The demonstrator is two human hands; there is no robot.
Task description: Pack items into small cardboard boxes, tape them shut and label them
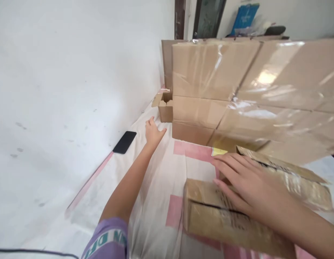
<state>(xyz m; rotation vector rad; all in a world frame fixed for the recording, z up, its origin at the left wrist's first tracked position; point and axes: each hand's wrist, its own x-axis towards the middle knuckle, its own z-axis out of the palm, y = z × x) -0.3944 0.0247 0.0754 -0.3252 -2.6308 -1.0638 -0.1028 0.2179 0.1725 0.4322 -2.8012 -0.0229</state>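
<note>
My left hand is stretched out over the white cloth, its fingers spread and nothing in them. Just beyond its fingertips stands a small open cardboard box with a raised flap. A black phone lies to its left by the wall. My right hand hovers over or rests on a long taped carton; contact is unclear. Its fingers are extended, with the thumb apart. Near the fingertips is a small yellow piece, perhaps paper or a label. Another taped carton lies behind this hand.
A tall stack of plastic-wrapped cartons rises ahead and to the right. A white wall borders the left side. The white cloth has pink patches. A blue bag sits beyond the stack, and a dark cable runs at lower left.
</note>
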